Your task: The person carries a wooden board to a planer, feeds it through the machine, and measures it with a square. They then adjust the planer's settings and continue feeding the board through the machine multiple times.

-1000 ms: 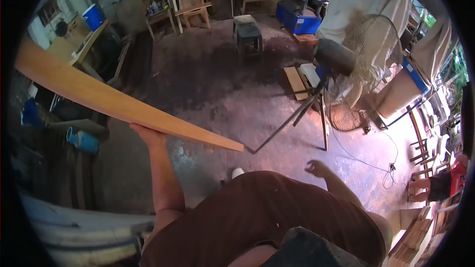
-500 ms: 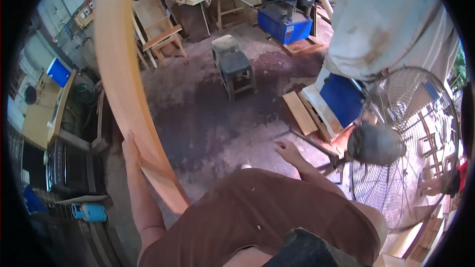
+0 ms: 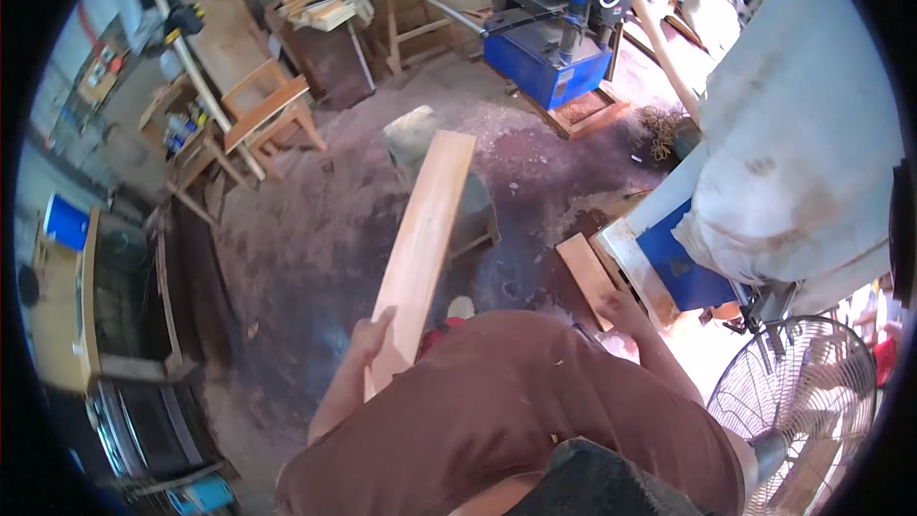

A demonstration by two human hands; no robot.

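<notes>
In left hand [image 3: 371,336], plank [image 3: 422,239], long axis pointing forward

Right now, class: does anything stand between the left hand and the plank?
Nothing visible does. The left hand already grips the plank at its near left edge; the right hand is apart from it.

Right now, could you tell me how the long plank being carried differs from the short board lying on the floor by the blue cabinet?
The long plank is held off the floor by the left hand; the short board lies flat on the floor. The long plank is far longer than the short board. The long plank reaches out over the stool; the short board lies beside the right hand. Both are pale, bare wood.
</notes>
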